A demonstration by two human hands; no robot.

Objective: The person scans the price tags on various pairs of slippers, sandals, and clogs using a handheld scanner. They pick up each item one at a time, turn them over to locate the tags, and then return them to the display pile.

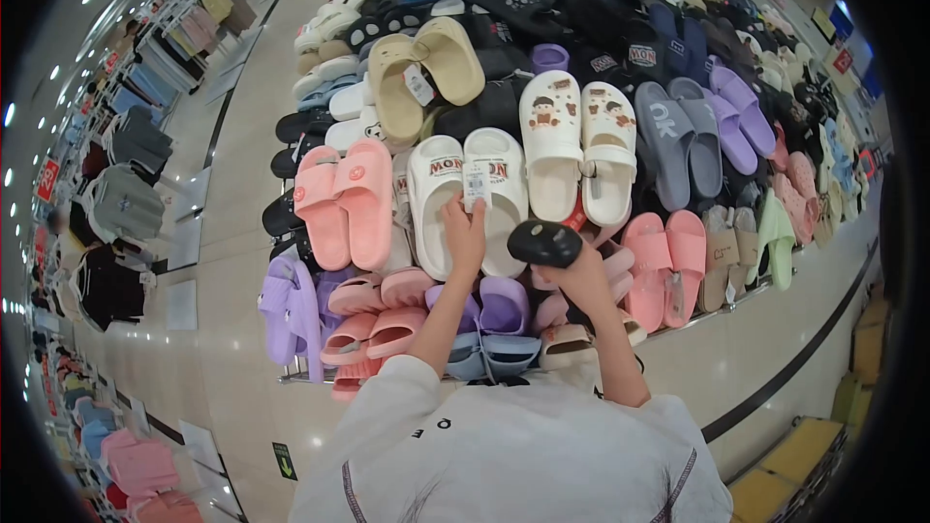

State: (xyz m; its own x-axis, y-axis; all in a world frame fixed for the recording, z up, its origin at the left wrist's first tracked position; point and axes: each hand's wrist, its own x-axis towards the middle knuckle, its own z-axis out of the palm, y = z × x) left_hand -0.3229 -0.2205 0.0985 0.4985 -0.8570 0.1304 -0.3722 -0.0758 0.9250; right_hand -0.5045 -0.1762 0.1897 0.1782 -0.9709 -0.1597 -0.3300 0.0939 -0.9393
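Observation:
My left hand (pixel 466 237) reaches over a pair of white slide sandals (pixel 438 201) with "MON" lettering. Its fingers pinch the lower end of a white price tag (pixel 476 182) that hangs between the two sandals. In my right hand (pixel 579 281) is a black handheld barcode scanner (pixel 545 244), its rounded head pointing left toward the tag. White clogs with cartoon figures (pixel 552 160) lie just beyond the scanner. Pink slides (pixel 366 203) rest to the left of the white pair. Purple slides (pixel 505 305) and blue slides (pixel 511 353) sit beneath my forearms.
A large heap of slippers covers the display stand, with cream clogs (pixel 395 87), grey slides (pixel 665 140) and pink slides (pixel 666 266) around the middle. Clothes racks (pixel 131 203) line the left side across a tiled aisle (pixel 232 329). A yellow-topped cart (pixel 799 455) stands lower right.

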